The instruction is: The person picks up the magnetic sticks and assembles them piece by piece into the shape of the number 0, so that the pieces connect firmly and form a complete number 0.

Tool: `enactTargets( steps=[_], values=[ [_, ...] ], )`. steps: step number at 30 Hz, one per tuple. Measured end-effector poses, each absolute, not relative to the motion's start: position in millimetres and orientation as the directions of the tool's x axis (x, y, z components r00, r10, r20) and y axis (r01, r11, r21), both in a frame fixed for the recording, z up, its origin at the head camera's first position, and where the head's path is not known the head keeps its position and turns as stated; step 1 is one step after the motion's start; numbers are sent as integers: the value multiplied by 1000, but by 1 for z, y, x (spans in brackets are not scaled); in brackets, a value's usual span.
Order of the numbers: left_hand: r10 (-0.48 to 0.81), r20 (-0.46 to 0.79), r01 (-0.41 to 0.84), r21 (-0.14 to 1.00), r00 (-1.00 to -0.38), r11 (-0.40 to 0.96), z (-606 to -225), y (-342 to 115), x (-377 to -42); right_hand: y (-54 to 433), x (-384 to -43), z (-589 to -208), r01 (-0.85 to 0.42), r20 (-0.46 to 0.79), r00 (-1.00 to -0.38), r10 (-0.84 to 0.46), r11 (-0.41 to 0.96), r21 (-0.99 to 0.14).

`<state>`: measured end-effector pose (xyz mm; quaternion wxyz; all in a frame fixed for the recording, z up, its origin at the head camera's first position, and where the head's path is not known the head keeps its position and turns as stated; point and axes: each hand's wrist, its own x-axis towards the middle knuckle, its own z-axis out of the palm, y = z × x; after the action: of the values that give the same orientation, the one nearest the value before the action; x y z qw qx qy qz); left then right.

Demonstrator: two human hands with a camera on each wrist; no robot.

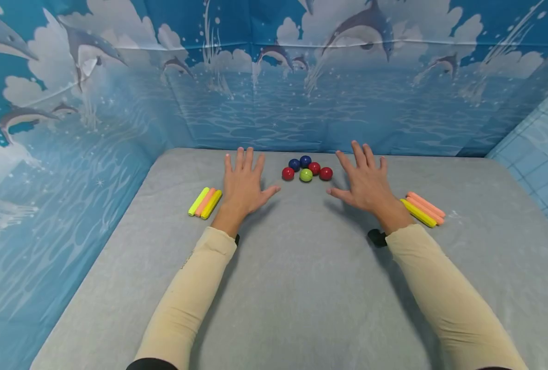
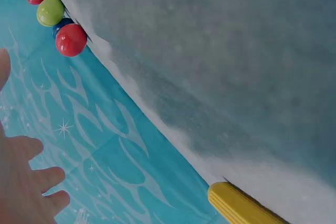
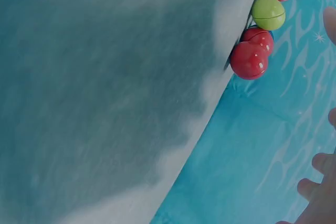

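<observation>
Both hands are held over the grey table with fingers straight and spread, holding nothing. My left hand (image 1: pixel 243 184) is to the left of a cluster of small glossy balls; my right hand (image 1: pixel 365 180) is to its right. The cluster has a green ball (image 1: pixel 305 175), two blue balls (image 1: pixel 305 161) and several red balls (image 1: pixel 326 173). Beside the left hand lie three sticks: a yellow-green stick (image 1: pixel 199 201), an orange stick (image 1: pixel 205 202) and a yellow stick (image 2: pixel 244 205). Near the right wrist are another yellow stick (image 1: pixel 418 213) and two orange sticks (image 1: pixel 426 204).
A grey cloth (image 1: pixel 301 288) covers the table. Behind it and on the left hangs a blue curtain (image 1: pixel 274 118) printed with dolphins and waves. On the right is a pale blue tile-patterned surface (image 1: pixel 542 149).
</observation>
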<state>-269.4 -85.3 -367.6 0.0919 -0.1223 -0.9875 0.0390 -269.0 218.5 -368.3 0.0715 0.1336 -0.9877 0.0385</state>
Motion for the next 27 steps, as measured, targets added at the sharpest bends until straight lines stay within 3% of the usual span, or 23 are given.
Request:
enactTargets(
  steps=[7,15,27],
  values=[
    [335,108,326,-94,-936,941,-358,-118,-256,226,-251,-358,-332,55,-943,-328,941,-65],
    [401,115,393,-87,-909,915,-355,-186,-233,251,-214,-350,-521,12,-848,-529,831,-194],
    [343,92,343,-17,-935,939,-368,-210,-231,271,-196,-357,-500,15,-859,-511,834,-235]
  ],
)
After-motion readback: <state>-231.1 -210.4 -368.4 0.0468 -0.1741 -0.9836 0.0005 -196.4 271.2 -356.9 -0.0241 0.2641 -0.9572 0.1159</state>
